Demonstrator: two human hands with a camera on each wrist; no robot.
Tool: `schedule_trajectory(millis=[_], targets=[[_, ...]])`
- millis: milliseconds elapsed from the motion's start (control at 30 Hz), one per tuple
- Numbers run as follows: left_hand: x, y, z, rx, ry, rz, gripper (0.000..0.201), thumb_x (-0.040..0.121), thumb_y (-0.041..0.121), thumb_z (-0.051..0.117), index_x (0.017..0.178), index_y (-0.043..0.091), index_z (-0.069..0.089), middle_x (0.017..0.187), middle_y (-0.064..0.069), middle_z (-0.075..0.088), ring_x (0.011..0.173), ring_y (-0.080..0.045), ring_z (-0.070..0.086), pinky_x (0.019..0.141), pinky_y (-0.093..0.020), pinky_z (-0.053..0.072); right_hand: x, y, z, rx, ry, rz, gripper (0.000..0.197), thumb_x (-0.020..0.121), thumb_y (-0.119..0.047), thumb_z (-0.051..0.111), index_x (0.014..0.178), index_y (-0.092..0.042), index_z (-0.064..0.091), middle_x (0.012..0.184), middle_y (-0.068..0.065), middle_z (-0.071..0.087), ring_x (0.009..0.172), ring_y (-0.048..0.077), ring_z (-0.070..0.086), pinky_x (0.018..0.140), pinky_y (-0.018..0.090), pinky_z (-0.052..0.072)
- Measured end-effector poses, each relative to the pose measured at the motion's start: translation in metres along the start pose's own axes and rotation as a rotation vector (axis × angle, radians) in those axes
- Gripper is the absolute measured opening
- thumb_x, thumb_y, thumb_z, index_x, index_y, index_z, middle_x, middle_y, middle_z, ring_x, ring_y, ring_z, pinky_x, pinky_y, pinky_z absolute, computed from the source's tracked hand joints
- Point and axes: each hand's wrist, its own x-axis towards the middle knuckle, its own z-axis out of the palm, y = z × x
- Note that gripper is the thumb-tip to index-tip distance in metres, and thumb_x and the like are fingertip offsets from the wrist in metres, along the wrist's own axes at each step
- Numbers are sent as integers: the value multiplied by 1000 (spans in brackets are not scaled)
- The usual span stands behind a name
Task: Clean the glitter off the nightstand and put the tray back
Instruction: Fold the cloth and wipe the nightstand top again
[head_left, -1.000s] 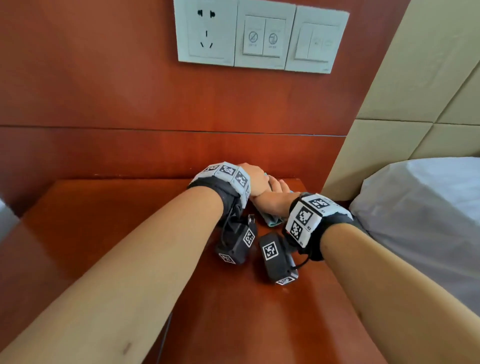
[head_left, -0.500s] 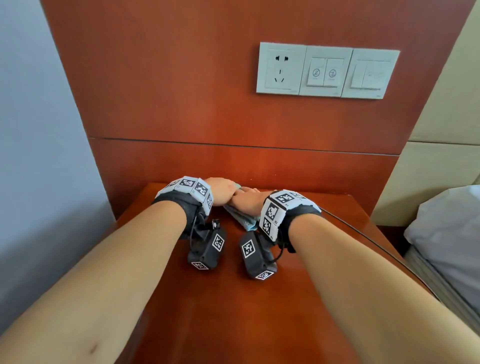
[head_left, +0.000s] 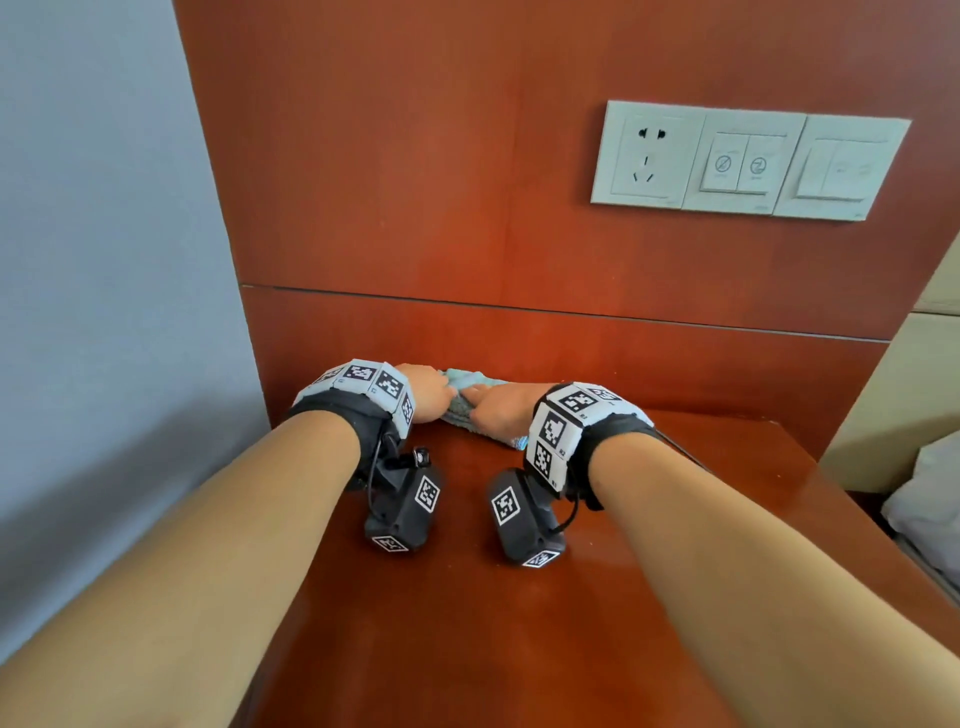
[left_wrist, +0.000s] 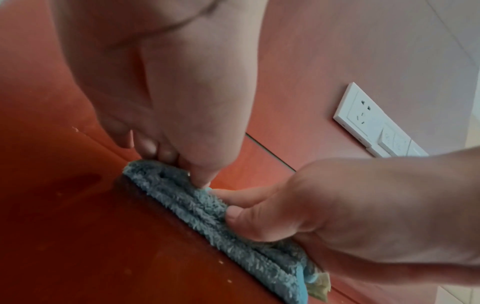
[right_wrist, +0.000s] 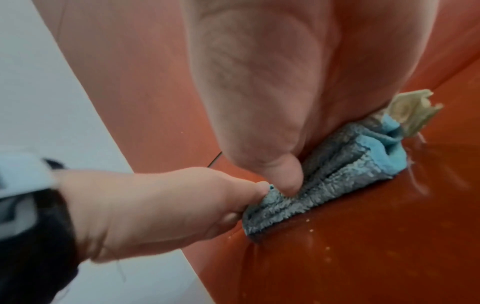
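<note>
- While both hands work at the far edge of the tabletop (head_left: 519, 623), the left hand (head_left: 426, 392) at about 11 o'clock pinches one end of the folded blue cloth (head_left: 470, 395), its grip closed on the fabric with thumb and curled fingers.
- At about 12 o'clock, the right hand (head_left: 501, 410) holds the other end of the cloth, its grip likewise curled round the fabric, thumb pressed into the pile.
- Lying flat on the nightstand's red-brown top, the cloth sits just beside the wooden back panel (head_left: 519, 338); a pale yellowish corner (right_wrist: 413, 111) sticks out past the right hand.
- Small pale specks (right_wrist: 309, 221) lie scattered on the glossy wood near the cloth.
- At 1 o'clock on the panel sits a white socket and switch plate (head_left: 748, 161).
- At 3 o'clock, white bedding (head_left: 924, 499) shows.
- At 9 o'clock stands a grey wall (head_left: 104, 260).
</note>
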Motion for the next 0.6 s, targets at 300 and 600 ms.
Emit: schedule_trajectory(millis=[300, 600], targets=[[-35, -44, 6, 23, -6, -96, 45, 104, 34, 32, 129, 6, 56, 131, -13, 58, 109, -25, 58, 89, -34, 44, -9, -51, 5, -27, -21, -120, 58, 103, -14, 30, 155, -13, 2, 161, 10, 8, 148, 29, 14, 118, 44, 16], [-95, -36, 22, 26, -1, -163, 43, 101, 35, 40, 126, 6, 60, 128, -11, 62, 119, -26, 58, 93, -32, 45, -94, -62, 26, 44, -28, -185, 54, 104, -17, 29, 154, -21, 8, 161, 7, 12, 147, 27, 17, 118, 37, 16]])
